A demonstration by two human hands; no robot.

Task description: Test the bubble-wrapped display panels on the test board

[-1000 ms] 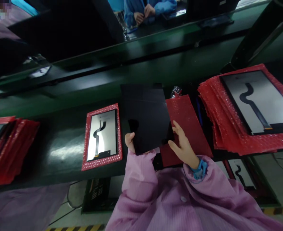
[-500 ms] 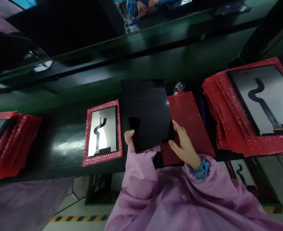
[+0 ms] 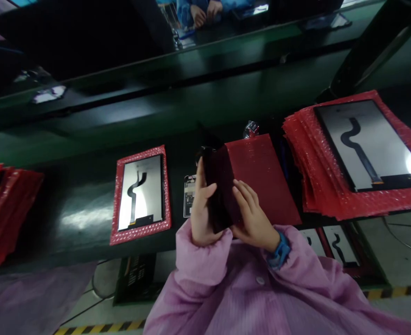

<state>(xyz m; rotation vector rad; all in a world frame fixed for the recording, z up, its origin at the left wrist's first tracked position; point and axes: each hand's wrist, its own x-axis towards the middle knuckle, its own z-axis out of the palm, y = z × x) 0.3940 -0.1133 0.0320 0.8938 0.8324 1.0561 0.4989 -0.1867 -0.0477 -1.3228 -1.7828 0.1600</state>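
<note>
Since half a second ago the panel has swung from lying broad and flat toward the camera to standing nearly edge-on, so it now shows only as a narrow dark strip with a reddish sheen, and both hands have moved up along it. The left hand is closed round the panel's left edge, fingers running up the side, and the right hand grips the right edge with its fingertips bent over the face. The hold sits mostly on the rims, probably to keep the glass clean and let light rake across it. The panel hangs in the air just above the near edge of the tabletop, in front of the person's chest and partly over a bare red sheet that lies flat and open. That sheet looks like bubble padding kept within reach. Left of the hands a wrapped panel rests back-up in its own red sheet, its ribbon cable showing, apart from the held one. A small label lies between them. On the right a stack of red sheets carries another panel back-up, the padding likely guarding the glass beneath. A second red stack sits far left. A blue strap circles the right wrist, likely against static. Across the line a co-worker's hands are busy.
</note>
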